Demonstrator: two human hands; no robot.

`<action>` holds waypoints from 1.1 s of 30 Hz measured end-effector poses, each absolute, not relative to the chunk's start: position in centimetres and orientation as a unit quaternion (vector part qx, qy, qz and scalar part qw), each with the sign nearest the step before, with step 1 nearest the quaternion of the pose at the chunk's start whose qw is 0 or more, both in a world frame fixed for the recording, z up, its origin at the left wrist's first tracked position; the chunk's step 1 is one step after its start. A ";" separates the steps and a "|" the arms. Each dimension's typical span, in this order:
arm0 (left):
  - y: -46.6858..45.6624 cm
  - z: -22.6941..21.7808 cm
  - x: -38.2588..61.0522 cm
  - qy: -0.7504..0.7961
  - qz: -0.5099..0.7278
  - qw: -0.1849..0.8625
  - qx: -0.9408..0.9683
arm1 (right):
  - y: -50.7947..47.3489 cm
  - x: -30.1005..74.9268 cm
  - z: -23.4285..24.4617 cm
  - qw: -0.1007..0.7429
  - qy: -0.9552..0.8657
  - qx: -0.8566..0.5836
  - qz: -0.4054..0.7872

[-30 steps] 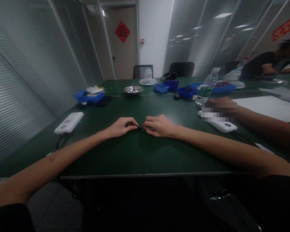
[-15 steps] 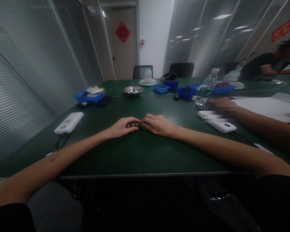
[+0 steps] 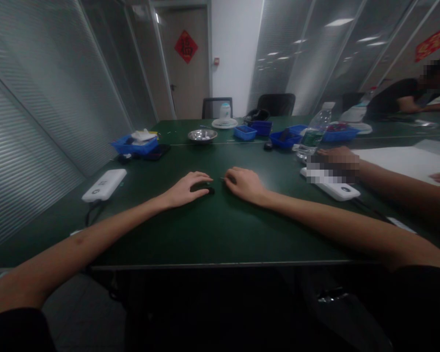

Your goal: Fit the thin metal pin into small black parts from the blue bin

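Grip of the left hand (image 3: 186, 188) is narrow in the head view: thumb and forefinger are closed on a small dark part (image 3: 209, 190), which is held down against the green worktop (image 3: 212, 234). Just beside this grip, with a short gap between, the right hand (image 3: 245, 185) is rested on the worktop with its fingers curled in. Something thin and pale seems to be pinched at its fingertips, but it is too small to be told, and the state of that grip cannot be made out.

Well apart on the outer side of the left hand a white device (image 3: 104, 185) is laid. Beyond the right hand a second person's hand (image 3: 335, 157) is placed on another white device (image 3: 339, 189). Far beyond both grips a steel bowl (image 3: 202, 135) and blue trays (image 3: 135, 145) are seen.

As a judgement, the part is best kept pressed flat, with both wrists braced on the worktop so that so small a piece is not rolled away.
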State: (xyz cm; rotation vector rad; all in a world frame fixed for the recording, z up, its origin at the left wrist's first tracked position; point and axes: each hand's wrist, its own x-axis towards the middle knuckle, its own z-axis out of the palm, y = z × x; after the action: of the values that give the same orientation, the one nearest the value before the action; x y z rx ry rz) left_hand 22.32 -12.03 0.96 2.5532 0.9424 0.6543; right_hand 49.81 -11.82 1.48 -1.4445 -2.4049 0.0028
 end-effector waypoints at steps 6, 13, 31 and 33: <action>-11.2 1.0 21.7 0.283 0.196 0.126 0.930 | -12.0 49.7 1.6 0.162 -0.847 -0.506 0.002; -7.7 1.1 17.2 0.354 0.202 0.099 0.908 | -12.1 50.0 1.8 0.174 -0.856 -0.486 0.023; -0.4 0.2 3.4 0.653 0.042 -0.080 0.752 | -12.1 49.9 1.7 0.167 -0.858 -0.485 0.011; -0.3 0.4 2.6 0.678 0.027 -0.078 0.731 | -12.1 49.9 1.7 0.168 -0.859 -0.484 0.012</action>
State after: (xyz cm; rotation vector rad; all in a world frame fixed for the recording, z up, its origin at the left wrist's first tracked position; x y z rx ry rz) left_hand 2.61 -0.27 0.44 2.4165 2.2414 0.0891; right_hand 49.94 -12.10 1.71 -1.3769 -2.4416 0.0351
